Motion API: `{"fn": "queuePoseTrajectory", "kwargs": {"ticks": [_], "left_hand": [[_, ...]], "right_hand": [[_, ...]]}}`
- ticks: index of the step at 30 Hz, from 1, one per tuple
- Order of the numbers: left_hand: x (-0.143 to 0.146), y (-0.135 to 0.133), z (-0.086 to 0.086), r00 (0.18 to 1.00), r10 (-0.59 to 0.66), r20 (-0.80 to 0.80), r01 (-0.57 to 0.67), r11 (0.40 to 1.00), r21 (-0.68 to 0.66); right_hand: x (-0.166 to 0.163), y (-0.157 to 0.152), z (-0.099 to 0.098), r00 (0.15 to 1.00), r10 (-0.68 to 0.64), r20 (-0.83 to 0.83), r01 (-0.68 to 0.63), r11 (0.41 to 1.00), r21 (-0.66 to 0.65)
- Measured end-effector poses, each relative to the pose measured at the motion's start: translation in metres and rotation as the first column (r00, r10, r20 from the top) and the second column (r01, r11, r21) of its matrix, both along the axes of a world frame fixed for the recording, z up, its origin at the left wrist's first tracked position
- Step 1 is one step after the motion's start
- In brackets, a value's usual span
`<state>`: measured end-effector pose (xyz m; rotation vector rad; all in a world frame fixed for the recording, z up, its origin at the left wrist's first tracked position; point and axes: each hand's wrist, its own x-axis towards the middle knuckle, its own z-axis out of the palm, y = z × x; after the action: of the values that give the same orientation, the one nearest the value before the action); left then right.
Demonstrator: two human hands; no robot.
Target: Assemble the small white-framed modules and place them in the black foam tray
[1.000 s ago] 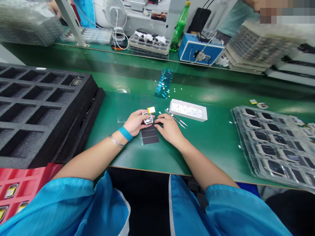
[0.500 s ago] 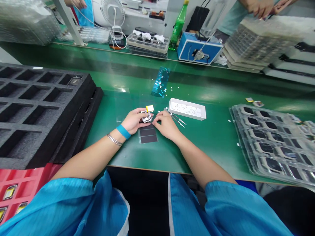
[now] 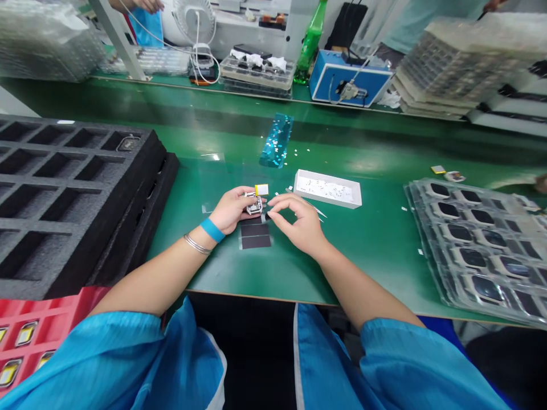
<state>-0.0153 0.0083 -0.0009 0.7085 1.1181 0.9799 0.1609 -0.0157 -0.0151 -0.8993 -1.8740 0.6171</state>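
Note:
My left hand (image 3: 231, 209) is closed around a small silver smartwatch case (image 3: 254, 207), whose inner side shows. A yellow-edged white battery (image 3: 262, 189) sticks out at the top of the case. Close by, my right hand (image 3: 299, 222) has thumb and forefinger pinched on a small dark strip (image 3: 265, 217), partly hidden by the fingertips. Under both hands a sheet of dark rectangular strips (image 3: 255, 234) lies on the green table. Behind my right hand are the tweezers (image 3: 320, 213), mostly covered, with the tips showing.
A white box (image 3: 329, 188) of small pieces stands beyond my right hand. Blue film (image 3: 277, 139) lies farther back. Black foam trays (image 3: 77, 188) and a red tray (image 3: 47, 327) are at left, clear trays of watch parts (image 3: 474, 239) at right. Other people are across the bench.
My right hand has shifted slightly right and opened its curve, lifting a small dark strip near the sheet; it now covers more of the tweezers. My left hand keeps the case.

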Motion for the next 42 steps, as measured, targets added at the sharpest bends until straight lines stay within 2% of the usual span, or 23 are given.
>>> {"fn": "queuePoseTrajectory", "kwargs": {"ticks": [4, 12, 18, 32, 42], "left_hand": [[0.005, -0.006, 0.0, 0.999, -0.039, -0.006, 0.04, 0.999, 0.03], [0.01, -0.01, 0.0, 0.997, -0.075, -0.01, 0.075, 0.997, 0.026], [0.008, -0.009, -0.001, 0.996, -0.088, -0.016, 0.089, 0.996, 0.024], [0.008, -0.009, -0.002, 0.994, -0.106, -0.018, 0.107, 0.994, 0.036], [0.009, -0.01, 0.0, 0.995, -0.096, -0.021, 0.097, 0.995, 0.022]], "right_hand": [[-0.005, 0.005, -0.009, 0.981, -0.051, -0.187, 0.005, 0.97, -0.242], [-0.009, 0.007, -0.011, 0.955, -0.059, -0.29, -0.049, 0.935, -0.352], [-0.005, 0.008, -0.011, 0.967, 0.014, -0.253, -0.105, 0.93, -0.352], [-0.003, 0.008, -0.012, 0.983, 0.027, -0.181, -0.091, 0.932, -0.352], [-0.008, 0.004, -0.008, 0.993, 0.008, -0.12, -0.039, 0.965, -0.261]]}}
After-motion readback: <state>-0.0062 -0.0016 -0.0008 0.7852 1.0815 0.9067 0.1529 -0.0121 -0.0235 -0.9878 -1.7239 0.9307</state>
